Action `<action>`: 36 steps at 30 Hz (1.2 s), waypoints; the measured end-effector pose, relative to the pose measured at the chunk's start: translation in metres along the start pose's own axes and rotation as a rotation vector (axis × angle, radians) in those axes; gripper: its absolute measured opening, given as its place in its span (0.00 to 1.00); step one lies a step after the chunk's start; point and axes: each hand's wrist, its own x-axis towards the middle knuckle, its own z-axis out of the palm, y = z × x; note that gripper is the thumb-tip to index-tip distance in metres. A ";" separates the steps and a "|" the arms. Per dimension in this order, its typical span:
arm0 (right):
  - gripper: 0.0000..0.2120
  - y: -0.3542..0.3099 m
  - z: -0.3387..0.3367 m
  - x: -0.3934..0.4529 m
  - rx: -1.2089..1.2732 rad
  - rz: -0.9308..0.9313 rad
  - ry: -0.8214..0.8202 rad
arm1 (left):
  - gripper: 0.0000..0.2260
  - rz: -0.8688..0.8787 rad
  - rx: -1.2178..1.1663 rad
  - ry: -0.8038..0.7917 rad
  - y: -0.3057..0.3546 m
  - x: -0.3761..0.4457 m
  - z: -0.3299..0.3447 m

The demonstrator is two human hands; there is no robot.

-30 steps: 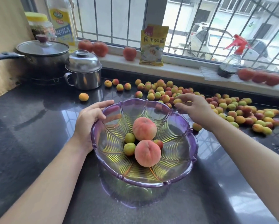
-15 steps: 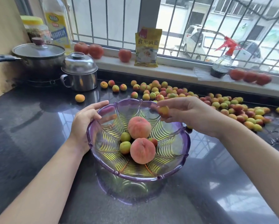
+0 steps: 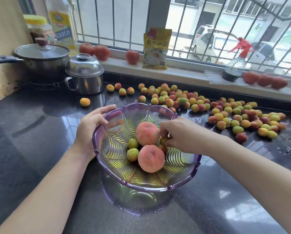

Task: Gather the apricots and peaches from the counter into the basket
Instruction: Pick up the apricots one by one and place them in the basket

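A clear purple basket [image 3: 183,181] stands on the dark counter [image 3: 40,132]. Inside lie two pink peaches [image 3: 147,133] and several small green and red apricots [image 3: 132,154]. My left hand [image 3: 92,125] grips the basket's left rim. My right hand [image 3: 178,134] is down inside the basket beside the far peach, pinching a small apricot [image 3: 163,141] in its fingertips. Many loose apricots [image 3: 225,114] lie scattered on the counter behind and to the right of the basket.
A lidded pot [image 3: 43,61] and a steel lidded mug [image 3: 85,76] stand at the back left. One apricot [image 3: 85,102] lies alone near them. Tomatoes [image 3: 132,56], a yellow packet [image 3: 156,48], a spray bottle [image 3: 234,65] and an oil bottle [image 3: 62,22] stand along the windowsill.
My right hand picked an apricot from the pile, carried it over the rim and lowered it into the basket beside the far peach. My left hand stayed on the rim.
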 end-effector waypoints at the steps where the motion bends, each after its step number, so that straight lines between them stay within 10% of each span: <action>1: 0.08 0.001 0.000 0.000 0.011 0.003 -0.007 | 0.23 -0.001 -0.009 -0.003 0.000 0.000 0.000; 12: 0.09 0.001 -0.004 -0.008 0.029 0.036 0.065 | 0.23 -0.004 0.029 -0.006 0.001 -0.001 0.000; 18: 0.06 0.041 -0.006 -0.046 0.319 0.317 0.739 | 0.23 0.024 0.043 -0.010 0.001 -0.003 0.001; 23: 0.11 0.074 0.042 -0.063 0.375 0.625 0.712 | 0.25 0.036 0.091 -0.005 0.000 -0.002 0.000; 36: 0.20 0.091 0.063 -0.041 0.226 0.622 0.338 | 0.26 0.043 0.144 -0.027 -0.002 0.000 -0.003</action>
